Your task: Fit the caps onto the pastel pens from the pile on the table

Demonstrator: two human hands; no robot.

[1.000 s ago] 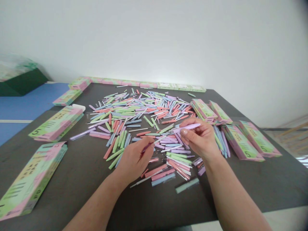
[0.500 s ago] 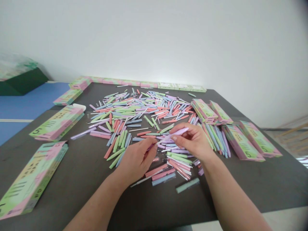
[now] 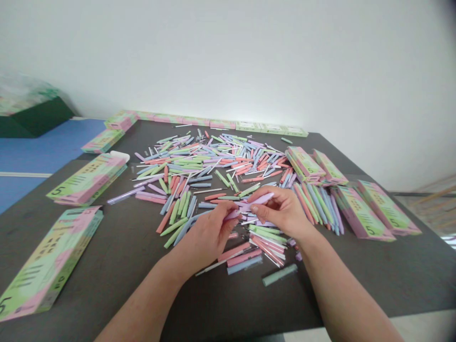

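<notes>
My right hand [image 3: 281, 211] pinches a lilac plastic stick [image 3: 261, 198] between thumb and fingers, above a loose heap of pastel sticks [image 3: 199, 164] in pink, green, blue and lilac. My left hand [image 3: 206, 237] is closed on a small lilac piece [image 3: 232, 214], its fingertips close to my right hand. Whether the two lilac parts join is hidden by my fingers. Under my hands lie more sticks, some in clear sleeves [image 3: 244, 264].
The dark table [image 3: 107, 247] carries pastel boxes marked 5 [image 3: 87, 179] at left, a row along the far edge [image 3: 213, 124], and more at right [image 3: 359, 213], beside a sorted bunch of sticks [image 3: 315, 204]. A dark green box [image 3: 35, 114] stands beyond, at back left.
My right hand has moved left, towards my left hand, and the lilac stick now lies flatter. The view has shifted slightly.
</notes>
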